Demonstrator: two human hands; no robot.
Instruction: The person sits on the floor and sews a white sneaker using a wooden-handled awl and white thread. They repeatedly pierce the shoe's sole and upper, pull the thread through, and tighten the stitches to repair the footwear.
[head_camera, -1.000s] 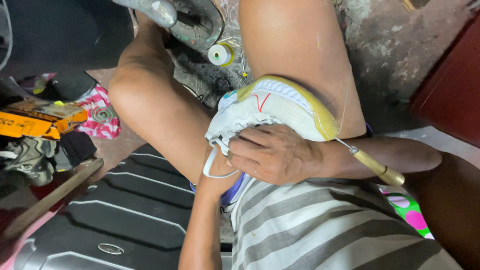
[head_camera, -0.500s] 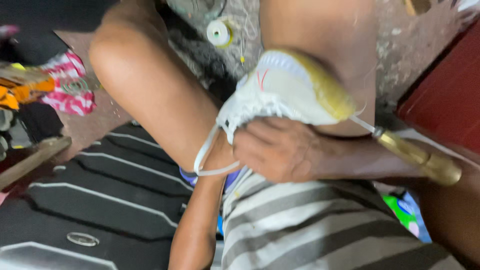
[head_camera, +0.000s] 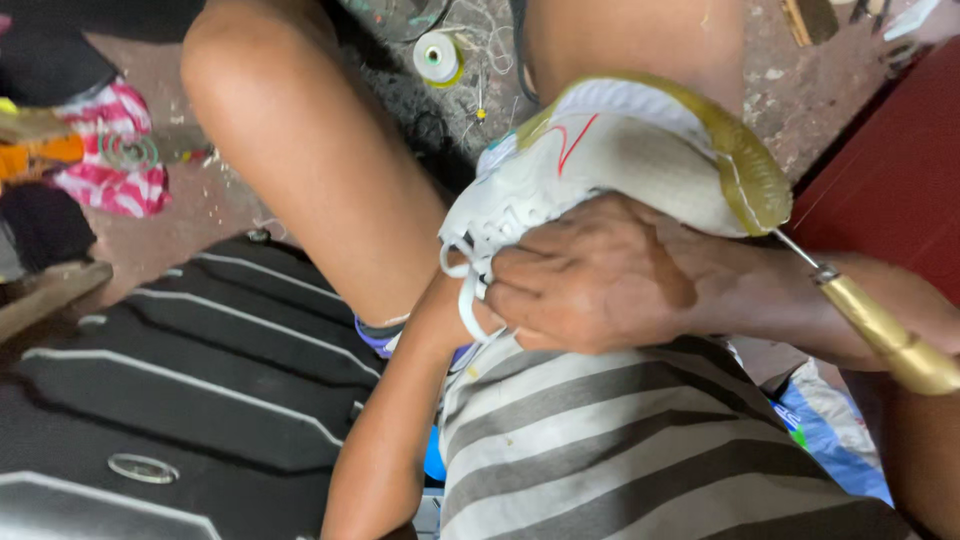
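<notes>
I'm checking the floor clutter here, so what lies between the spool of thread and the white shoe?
In the head view, the dark floor between the spool of thread and the white shoe carries loose tangled threads and a small yellow bit; nothing larger lies there.

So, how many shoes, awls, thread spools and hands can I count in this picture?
white shoe: 1
awl with a brass-coloured handle: 1
thread spool: 1
hands in view, only the right hand, gripping the shoe: 1
Total: 4
</notes>
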